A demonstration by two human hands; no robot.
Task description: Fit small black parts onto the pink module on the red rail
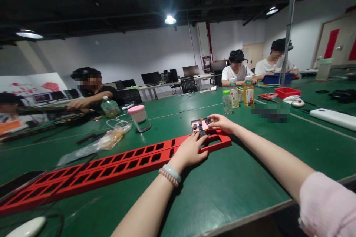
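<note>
A small shallow box with a pink inside and several small black parts rests at the right end of a long red slotted rack. My left hand reaches over the rack with its fingers apart. Its fingertips touch the near side of the box, next to a black piece. At the box's right end, my right hand has its thumb and fingers curled on the edge and over a black part there. What the black parts are is too small to tell.
Beyond my hands stand a green-capped bottle and two drink bottles. A pink-lidded jar and a plastic bag lie left. Right are a red tray and a white bar. Several people sit around the green table.
</note>
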